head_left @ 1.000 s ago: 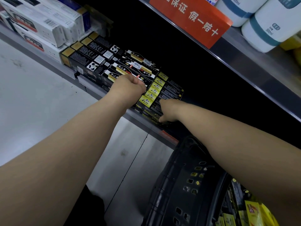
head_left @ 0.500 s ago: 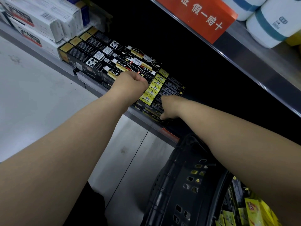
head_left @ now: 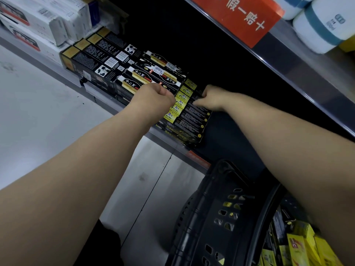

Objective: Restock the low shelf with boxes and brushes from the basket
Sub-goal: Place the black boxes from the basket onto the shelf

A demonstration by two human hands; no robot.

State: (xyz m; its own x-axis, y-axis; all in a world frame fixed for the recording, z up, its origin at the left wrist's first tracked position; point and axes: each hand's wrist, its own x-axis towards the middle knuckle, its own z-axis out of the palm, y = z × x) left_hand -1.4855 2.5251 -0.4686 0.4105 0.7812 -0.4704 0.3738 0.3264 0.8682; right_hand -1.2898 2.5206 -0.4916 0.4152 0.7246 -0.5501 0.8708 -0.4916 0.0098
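At the far left of the low shelf [head_left: 34, 59] lie stacked white boxes [head_left: 38, 22], and just right of them a row of black boxes with gold ends [head_left: 99, 58] runs back into the dark. Next come black-and-white boxes [head_left: 153, 73], lying lengthwise on top of the row. The left hand [head_left: 153, 98] reaches in from the near left and sits against their near right end. Its grip is curled like a fist with the thumb on top, and I cannot tell whether anything is inside it. Touching that hand on the right is a stack of yellow-ended boxes [head_left: 180, 104] at the shelf's front edge. The right hand [head_left: 213, 96] comes in from the near right, its grip pinching the far end of the top box in that stack, though the fingers are blurred. Above, at the far right, a red sign [head_left: 244, 18] hangs on the upper shelf's edge, with white containers with blue bands [head_left: 322, 25] behind it. Near right, below the right forearm, the black basket [head_left: 217, 189] stands on the floor, holding yellow packets [head_left: 299, 244] and dark boxes.
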